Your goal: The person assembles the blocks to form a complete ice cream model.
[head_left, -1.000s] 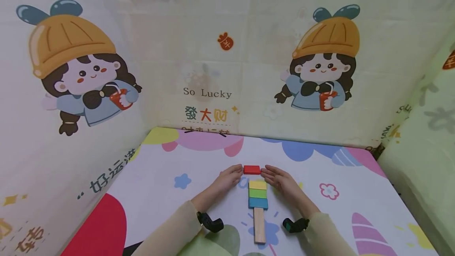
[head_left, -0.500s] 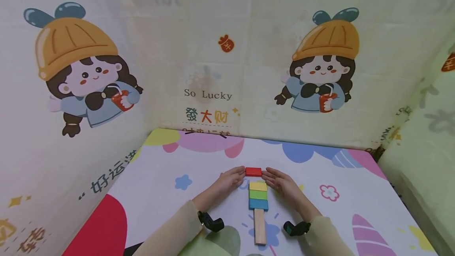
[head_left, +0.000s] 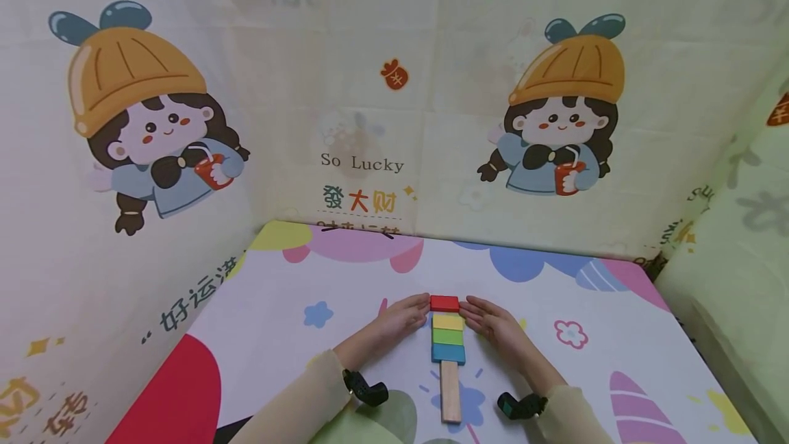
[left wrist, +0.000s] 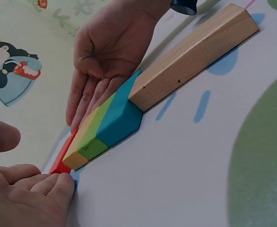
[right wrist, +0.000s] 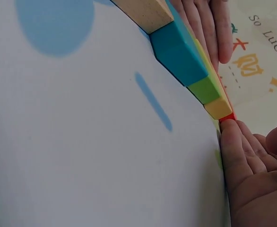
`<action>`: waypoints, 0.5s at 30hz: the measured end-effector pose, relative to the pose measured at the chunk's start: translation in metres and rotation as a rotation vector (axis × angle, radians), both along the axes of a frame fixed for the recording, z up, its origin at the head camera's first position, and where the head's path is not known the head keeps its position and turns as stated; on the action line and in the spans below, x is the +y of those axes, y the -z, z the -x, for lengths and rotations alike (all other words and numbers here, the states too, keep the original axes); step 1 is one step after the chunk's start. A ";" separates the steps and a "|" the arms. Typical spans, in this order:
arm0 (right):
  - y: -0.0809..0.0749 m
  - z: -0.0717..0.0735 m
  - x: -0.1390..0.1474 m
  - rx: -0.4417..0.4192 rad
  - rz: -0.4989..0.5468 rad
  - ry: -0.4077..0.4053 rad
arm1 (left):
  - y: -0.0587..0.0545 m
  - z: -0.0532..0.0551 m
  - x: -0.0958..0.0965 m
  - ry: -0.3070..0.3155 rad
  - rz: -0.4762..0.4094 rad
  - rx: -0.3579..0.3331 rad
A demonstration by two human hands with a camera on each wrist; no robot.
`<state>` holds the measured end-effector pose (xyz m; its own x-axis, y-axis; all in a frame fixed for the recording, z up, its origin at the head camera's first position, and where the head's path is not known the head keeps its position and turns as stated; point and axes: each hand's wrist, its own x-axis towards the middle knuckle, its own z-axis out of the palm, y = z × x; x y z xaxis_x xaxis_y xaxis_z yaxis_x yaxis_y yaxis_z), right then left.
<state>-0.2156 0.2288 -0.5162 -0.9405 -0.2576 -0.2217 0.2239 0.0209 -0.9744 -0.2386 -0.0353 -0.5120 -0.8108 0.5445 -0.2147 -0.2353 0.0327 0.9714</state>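
Note:
My left hand (head_left: 403,317) and right hand (head_left: 490,319) face each other on the table, palms inward and fingers straight. Their fingertips touch the two ends of a red block (head_left: 444,303). Just in front of it lie a yellow block (head_left: 448,322), a green block (head_left: 448,337) and a blue block (head_left: 448,353), side by side in a row. A long plain wooden block (head_left: 451,392) runs from the blue one toward me. In the left wrist view, the red block (left wrist: 62,156) sits right beside the yellow one; whether they touch I cannot tell.
A white tablecloth (head_left: 265,334) with coloured prints covers the table. Printed cloth walls (head_left: 456,156) stand behind it and at both sides. Each wrist wears a small black camera, the left camera (head_left: 366,388) and the right camera (head_left: 520,405).
Between both hands' fingertips, the red block has slid toward me and slightly right, closing most of the gap to the yellow block. The other blocks stay in place.

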 end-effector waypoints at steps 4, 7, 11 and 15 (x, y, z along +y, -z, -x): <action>-0.002 -0.004 0.000 -0.019 -0.029 0.023 | 0.001 -0.003 -0.001 0.013 -0.002 0.010; -0.004 -0.008 -0.001 -0.026 -0.042 0.027 | 0.002 -0.006 -0.002 0.020 0.009 0.027; -0.006 -0.013 -0.003 -0.045 -0.040 0.030 | 0.001 -0.013 -0.004 0.019 0.057 0.056; -0.007 -0.018 -0.005 -0.051 -0.035 0.017 | -0.002 -0.020 -0.007 0.024 0.139 0.105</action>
